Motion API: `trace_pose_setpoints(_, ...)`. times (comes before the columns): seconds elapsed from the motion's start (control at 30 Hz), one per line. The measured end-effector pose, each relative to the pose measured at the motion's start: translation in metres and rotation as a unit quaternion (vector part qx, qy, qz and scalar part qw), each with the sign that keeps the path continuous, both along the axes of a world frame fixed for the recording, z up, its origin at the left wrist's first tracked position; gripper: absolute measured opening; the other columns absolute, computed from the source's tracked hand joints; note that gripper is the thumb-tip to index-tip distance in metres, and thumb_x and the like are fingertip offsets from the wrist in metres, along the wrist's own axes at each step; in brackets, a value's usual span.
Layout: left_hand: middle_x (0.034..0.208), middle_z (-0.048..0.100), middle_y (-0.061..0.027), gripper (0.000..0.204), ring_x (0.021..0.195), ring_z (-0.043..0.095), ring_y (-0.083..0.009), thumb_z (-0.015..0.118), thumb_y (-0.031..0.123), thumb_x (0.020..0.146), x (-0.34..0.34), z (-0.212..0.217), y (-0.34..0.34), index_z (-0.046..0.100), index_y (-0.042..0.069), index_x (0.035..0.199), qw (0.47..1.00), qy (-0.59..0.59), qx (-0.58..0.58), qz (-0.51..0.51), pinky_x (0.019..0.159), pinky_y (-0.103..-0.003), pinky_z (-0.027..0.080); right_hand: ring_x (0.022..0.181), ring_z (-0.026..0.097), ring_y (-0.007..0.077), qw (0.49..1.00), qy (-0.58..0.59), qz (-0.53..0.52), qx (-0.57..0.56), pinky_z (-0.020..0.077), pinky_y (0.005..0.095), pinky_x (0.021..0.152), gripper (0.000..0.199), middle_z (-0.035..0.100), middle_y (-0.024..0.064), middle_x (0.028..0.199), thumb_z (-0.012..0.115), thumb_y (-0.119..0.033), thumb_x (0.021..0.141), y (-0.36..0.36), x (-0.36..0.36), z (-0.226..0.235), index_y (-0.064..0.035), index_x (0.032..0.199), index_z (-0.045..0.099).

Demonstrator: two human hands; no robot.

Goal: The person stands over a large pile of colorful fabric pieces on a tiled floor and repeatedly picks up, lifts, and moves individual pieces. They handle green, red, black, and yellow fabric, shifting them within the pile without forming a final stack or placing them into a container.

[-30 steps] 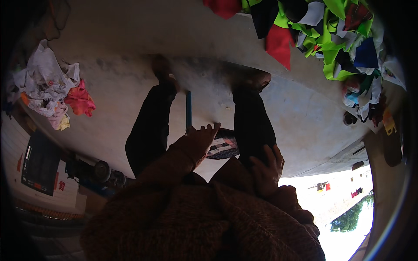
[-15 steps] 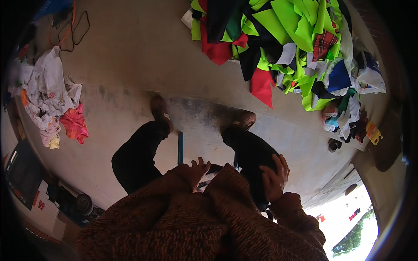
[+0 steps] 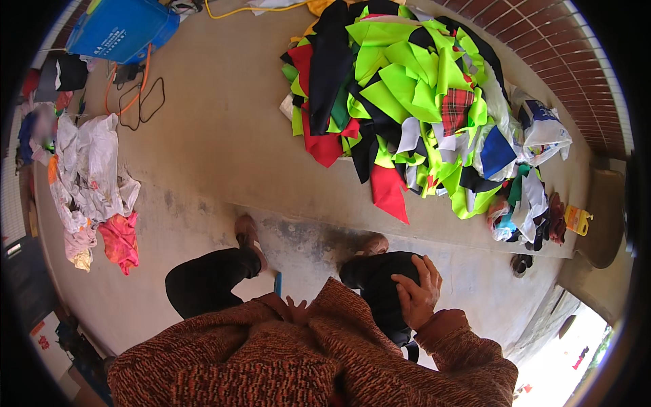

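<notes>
My right hand (image 3: 419, 292) rests on my right knee, in black trousers (image 3: 380, 281). Its fingers are stretched out and hold nothing. Over my lap, my left hand (image 3: 297, 311) shows only its fingers past the brown knitted sleeve and jacket (image 3: 230, 346). They are spread apart, with nothing seen in them. A narrow blue bar (image 3: 277, 283) stands out just beyond that hand; what it belongs to is hidden. Both feet, in brown shoes (image 3: 248, 234), are planted on the concrete floor (image 3: 196, 156).
Ahead to the right lies a big heap of fabric scraps (image 3: 400, 88), mostly bright green, black and red. Plastic bags (image 3: 546, 132) and a yellow container (image 3: 578, 220) are beside it. Crumpled cloths (image 3: 88, 169), a blue box (image 3: 122, 30) and an orange cord (image 3: 139, 91) are at left.
The view has tilted up, so the heap, blue box and tiled wall show more fully. My left hand is now more covered by the jacket; my right hand stays on the knee.
</notes>
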State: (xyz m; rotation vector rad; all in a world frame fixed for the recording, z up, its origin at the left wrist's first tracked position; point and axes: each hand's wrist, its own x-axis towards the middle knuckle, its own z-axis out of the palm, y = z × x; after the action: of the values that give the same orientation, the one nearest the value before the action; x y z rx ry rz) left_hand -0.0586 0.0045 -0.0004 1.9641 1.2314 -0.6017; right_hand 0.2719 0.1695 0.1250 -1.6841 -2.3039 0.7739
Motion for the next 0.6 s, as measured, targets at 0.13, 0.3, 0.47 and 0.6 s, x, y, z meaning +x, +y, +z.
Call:
trace_pose_setpoints(0.13, 0.117, 0.053, -0.0146, 0.057, 0.097, 0.055, -0.0336, 0.066, 0.033, 0.076, -0.008, -0.011, 0.012, 0.045, 0.026, 0.129, 1.0, -0.006, 0.013, 0.002, 0.069, -0.058, 0.04, 0.117, 0.043, 0.0372, 0.998, 0.031, 0.001, 0.054, 0.0315, 0.05, 0.096, 0.019, 0.051, 0.0146, 0.123, 0.065, -0.014, 0.076, -0.011, -0.007, -0.003, -0.0176, 0.093, 0.07)
trace_pose_setpoints(0.3, 0.117, 0.054, -0.0144, 0.058, 0.098, 0.056, -0.0331, 0.067, 0.034, 0.075, 0.01, -0.024, 0.011, 0.045, 0.026, 0.129, 0.999, -0.012, 0.041, -0.005, 0.071, -0.058, 0.04, 0.117, 0.043, 0.037, 0.995, 0.034, -0.007, 0.098, 0.0317, 0.0475, 0.097, 0.016, 0.052, 0.0137, 0.122, 0.064, -0.013, 0.077, -0.023, -0.013, -0.005, -0.0164, 0.092, 0.07)
trace_pose_setpoints(0.47, 0.117, 0.054, -0.0141, 0.06, 0.099, 0.056, -0.0325, 0.068, 0.035, 0.074, 0.031, -0.028, 0.02, 0.045, 0.026, 0.129, 0.998, -0.041, 0.053, -0.014, 0.073, -0.059, 0.039, 0.118, 0.043, 0.0372, 0.992, 0.05, 0.0, 0.12, 0.0324, 0.0474, 0.098, 0.015, 0.051, 0.0135, 0.125, 0.059, -0.015, 0.083, -0.038, -0.008, -0.009, -0.0157, 0.093, 0.07)
trace_pose_setpoints(0.6, 0.117, 0.055, -0.0139, 0.061, 0.1, 0.056, -0.0321, 0.069, 0.035, 0.074, 0.035, -0.03, 0.037, 0.045, 0.026, 0.129, 0.997, -0.056, 0.052, -0.02, 0.074, -0.059, 0.038, 0.108, 0.05, 0.0369, 0.979, 0.038, 0.084, 0.18, 0.0378, 0.0479, 0.092, 0.018, 0.054, 0.0164, 0.117, 0.058, -0.014, 0.083, -0.041, -0.002, -0.014, -0.0081, 0.098, 0.065)
